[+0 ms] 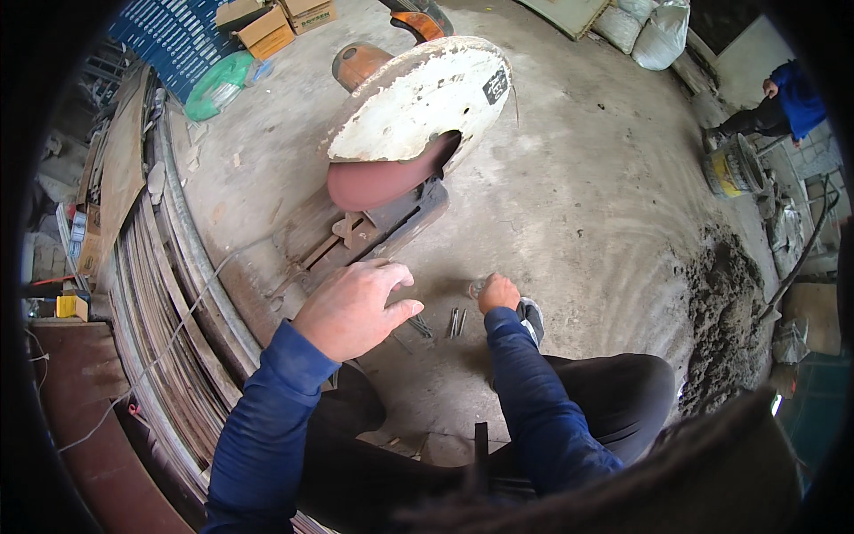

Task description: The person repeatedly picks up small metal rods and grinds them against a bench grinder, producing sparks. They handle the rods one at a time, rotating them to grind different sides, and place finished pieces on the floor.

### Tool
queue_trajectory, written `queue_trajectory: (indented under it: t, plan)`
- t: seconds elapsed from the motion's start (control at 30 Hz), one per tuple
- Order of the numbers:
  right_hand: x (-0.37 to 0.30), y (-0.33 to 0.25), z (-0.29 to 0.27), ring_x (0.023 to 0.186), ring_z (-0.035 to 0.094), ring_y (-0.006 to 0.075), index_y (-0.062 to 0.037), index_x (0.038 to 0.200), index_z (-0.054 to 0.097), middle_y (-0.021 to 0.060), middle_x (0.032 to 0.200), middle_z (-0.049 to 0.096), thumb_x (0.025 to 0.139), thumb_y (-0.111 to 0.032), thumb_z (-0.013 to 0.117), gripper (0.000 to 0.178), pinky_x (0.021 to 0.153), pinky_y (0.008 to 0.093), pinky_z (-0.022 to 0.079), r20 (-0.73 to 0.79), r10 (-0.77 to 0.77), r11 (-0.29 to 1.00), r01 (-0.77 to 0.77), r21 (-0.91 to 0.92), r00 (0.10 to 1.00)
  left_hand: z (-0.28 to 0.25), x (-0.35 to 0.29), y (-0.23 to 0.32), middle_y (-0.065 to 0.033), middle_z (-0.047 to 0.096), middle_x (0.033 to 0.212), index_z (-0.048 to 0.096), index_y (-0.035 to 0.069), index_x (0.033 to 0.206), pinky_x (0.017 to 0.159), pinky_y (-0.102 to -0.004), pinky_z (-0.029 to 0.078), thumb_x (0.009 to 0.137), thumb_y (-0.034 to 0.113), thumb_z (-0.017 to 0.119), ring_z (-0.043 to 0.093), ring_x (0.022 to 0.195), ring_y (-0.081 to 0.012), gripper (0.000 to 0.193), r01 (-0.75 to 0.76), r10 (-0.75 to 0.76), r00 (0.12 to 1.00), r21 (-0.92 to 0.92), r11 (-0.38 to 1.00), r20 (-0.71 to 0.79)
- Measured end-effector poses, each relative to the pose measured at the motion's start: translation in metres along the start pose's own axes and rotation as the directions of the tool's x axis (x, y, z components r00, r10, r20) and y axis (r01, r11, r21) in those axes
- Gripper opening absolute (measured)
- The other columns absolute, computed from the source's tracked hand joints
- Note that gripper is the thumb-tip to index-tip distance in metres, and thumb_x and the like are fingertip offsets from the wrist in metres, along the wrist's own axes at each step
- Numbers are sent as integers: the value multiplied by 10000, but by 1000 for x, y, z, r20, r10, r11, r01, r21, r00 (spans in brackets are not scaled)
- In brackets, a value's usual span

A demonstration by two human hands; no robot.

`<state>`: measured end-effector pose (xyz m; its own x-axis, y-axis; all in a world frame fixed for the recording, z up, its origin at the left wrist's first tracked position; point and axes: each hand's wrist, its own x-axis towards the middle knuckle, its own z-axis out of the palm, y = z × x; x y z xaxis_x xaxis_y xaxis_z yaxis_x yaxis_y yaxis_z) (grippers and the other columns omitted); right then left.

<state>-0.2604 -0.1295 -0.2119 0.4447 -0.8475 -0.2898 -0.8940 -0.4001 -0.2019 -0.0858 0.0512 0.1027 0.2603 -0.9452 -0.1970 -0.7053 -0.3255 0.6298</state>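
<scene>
My left hand hovers just in front of the cut-off saw's metal base, with the thumb apart from the bent fingers and nothing visible between them. Low near the floor, my right hand is closed beside my shoe. Something small and pale shows at its left edge, too unclear to name. Between the hands, several short thin metal rods lie on the concrete, and a second small bunch of rods lies partly beside my left thumb. The saw has a scuffed white guard over a reddish-brown disc.
Long metal lengths are stacked along the left, with a pale cable across them. Blue crates and cardboard boxes stand behind. At right are a dark dirt pile, a bucket and another person in blue.
</scene>
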Motion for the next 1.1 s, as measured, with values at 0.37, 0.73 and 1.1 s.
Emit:
queue_trajectory:
  t: [0.37, 0.73, 1.1]
  plan:
    - [23, 2, -33, 953, 703, 361, -33, 953, 723, 217, 1019, 708, 821, -100, 591, 199, 831, 433, 571, 92, -46, 997, 52, -61, 995, 5, 0, -5, -189, 677, 1015, 653, -9, 1062, 829, -421, 510, 879, 285, 683, 651, 953, -343, 348, 11, -11, 1000, 41, 999, 2]
    - [-20, -42, -131, 765, 677, 167, 27, 1059, 675, 83, 917, 708, 861, -18, 716, 207, 696, 282, 570, 263, -580, -69, -368, 927, 771, 48, 19, -25, -161, 705, 838, 685, -40, 1049, 716, -375, 522, 912, 250, 649, 681, 773, -267, 322, 226, -232, 973, -228, 947, -1]
    - [-65, -106, -133, 836, 694, 171, -17, 1058, 622, 87, 950, 708, 935, -84, 659, 144, 731, 295, 577, 34, -667, -351, -355, 866, 744, 62, 20, -38, -23, 679, 923, 680, 10, 1067, 665, -247, 523, 948, 177, 647, 631, 798, -91, 208, 224, -484, 862, -744, 630, -151]
